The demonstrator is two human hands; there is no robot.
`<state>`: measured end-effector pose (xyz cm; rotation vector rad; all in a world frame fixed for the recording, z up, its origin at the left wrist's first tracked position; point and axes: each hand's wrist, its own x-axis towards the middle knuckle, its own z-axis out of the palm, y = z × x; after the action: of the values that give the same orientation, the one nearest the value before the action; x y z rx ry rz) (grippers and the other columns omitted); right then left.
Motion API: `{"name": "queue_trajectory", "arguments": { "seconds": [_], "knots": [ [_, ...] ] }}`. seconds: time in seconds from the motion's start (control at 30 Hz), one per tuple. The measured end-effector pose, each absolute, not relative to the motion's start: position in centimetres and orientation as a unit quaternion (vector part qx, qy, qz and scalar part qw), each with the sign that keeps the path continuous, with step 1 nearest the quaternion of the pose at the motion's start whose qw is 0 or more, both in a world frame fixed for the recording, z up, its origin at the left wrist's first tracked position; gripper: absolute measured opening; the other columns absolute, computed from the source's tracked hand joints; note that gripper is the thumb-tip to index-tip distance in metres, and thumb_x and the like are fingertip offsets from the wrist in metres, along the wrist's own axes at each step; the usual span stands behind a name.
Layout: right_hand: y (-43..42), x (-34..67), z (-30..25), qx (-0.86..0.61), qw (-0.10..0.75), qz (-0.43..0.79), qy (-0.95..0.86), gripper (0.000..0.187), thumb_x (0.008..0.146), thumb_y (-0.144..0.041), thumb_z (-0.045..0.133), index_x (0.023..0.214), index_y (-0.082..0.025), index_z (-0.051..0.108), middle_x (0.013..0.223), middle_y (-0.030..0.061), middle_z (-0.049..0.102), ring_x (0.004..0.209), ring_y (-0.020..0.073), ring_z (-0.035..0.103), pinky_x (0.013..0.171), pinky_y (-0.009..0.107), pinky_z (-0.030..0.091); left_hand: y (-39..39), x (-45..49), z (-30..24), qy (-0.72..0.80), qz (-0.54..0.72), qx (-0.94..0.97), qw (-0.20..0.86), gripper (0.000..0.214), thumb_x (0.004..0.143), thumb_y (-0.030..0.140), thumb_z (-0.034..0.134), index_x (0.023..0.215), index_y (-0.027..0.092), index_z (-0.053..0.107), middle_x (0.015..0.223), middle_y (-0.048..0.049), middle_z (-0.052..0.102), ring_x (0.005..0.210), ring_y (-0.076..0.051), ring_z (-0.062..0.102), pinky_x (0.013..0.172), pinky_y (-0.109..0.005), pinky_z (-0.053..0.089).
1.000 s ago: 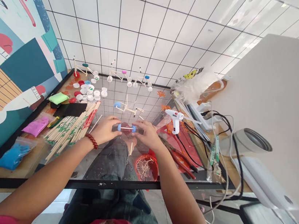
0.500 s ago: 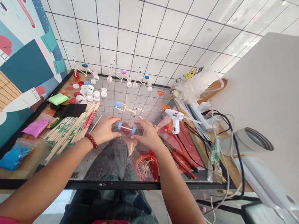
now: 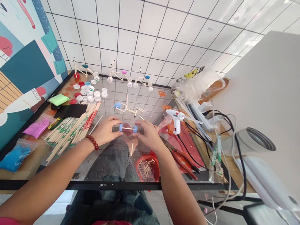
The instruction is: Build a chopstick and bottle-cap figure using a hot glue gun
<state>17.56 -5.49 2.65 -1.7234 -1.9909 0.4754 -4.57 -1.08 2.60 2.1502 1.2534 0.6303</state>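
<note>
Between my two hands is a small axle (image 3: 128,128): a thin wooden stick with a blue bottle cap on each end. My left hand (image 3: 106,130) pinches the left cap and my right hand (image 3: 148,134) pinches the right cap, holding the piece level just above the glass table (image 3: 101,185). A red bead bracelet circles my left wrist. A short stick (image 3: 132,149) lies on the glass below the axle. A half-built stick frame with a blue cap (image 3: 126,107) stands just beyond my hands.
Bundled chopsticks (image 3: 73,126) and loose bottle caps (image 3: 88,91) lie to the left. Three finished stick bicycles (image 3: 121,76) stand by the tiled wall. A white glue gun (image 3: 176,120), red pliers (image 3: 185,161) and cables sit right. A red bowl of toothpicks (image 3: 146,168) is near.
Both hands stay on the axle; they shifted it very slightly up and to the right. Nothing else on the table moved.
</note>
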Motion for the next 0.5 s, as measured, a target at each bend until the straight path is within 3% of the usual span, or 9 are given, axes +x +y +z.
{"name": "queue_trajectory", "arguments": {
  "seconds": [0.1,0.2,0.3,0.37,0.5],
  "knots": [
    [-5.4,17.6,2.6,-0.625,0.229,0.171,-0.726,0.034,0.079,-0.026,0.071,0.112,-0.025,0.066,0.126,0.0088,0.064,0.118,0.0301,0.056,0.097,0.049,0.032,-1.2,-4.4,2.5,0.467,0.233,0.804,0.285,0.035,0.072,0.029,0.073,0.106,0.019,0.072,0.120,-0.0102,0.061,0.107,-0.028,0.062,0.094,-0.043,0.051],
    [-5.4,17.7,2.6,-0.617,0.255,0.166,-0.726,0.041,0.076,-0.026,0.074,0.115,-0.024,0.065,0.126,0.0096,0.064,0.118,0.0309,0.056,0.098,0.051,0.035,-1.1,-4.3,2.4,0.466,0.244,0.797,0.297,0.046,0.066,0.028,0.077,0.111,0.018,0.070,0.121,-0.0117,0.062,0.104,-0.028,0.062,0.089,-0.042,0.052],
    [-5.5,17.9,3.0,-0.578,0.361,0.131,-0.720,0.033,0.081,-0.028,0.069,0.114,-0.023,0.066,0.122,0.0094,0.067,0.112,0.0267,0.061,0.098,0.047,0.041,-0.8,-4.9,3.3,0.461,0.282,0.771,0.337,0.056,0.066,0.027,0.075,0.121,0.018,0.065,0.121,-0.0127,0.064,0.097,-0.025,0.064,0.080,-0.038,0.054],
    [-5.7,17.9,3.4,-0.552,0.444,0.098,-0.699,0.021,0.086,-0.030,0.063,0.106,-0.023,0.068,0.113,0.0085,0.069,0.103,0.0230,0.064,0.095,0.042,0.046,-0.5,-6.2,4.8,0.472,0.332,0.735,0.356,0.050,0.072,0.029,0.069,0.120,0.017,0.065,0.116,-0.0116,0.067,0.093,-0.023,0.066,0.077,-0.035,0.054],
    [-6.1,17.9,4.1,-0.521,0.547,0.041,-0.654,0.012,0.090,-0.032,0.059,0.088,-0.023,0.068,0.096,0.0062,0.072,0.094,0.0202,0.067,0.088,0.038,0.051,-0.3,-10.0,8.2,0.573,0.359,0.706,0.210,0.023,0.074,0.033,0.067,0.090,0.018,0.073,0.086,-0.0064,0.073,0.078,-0.021,0.065,0.075,-0.032,0.051]
  ]
}}
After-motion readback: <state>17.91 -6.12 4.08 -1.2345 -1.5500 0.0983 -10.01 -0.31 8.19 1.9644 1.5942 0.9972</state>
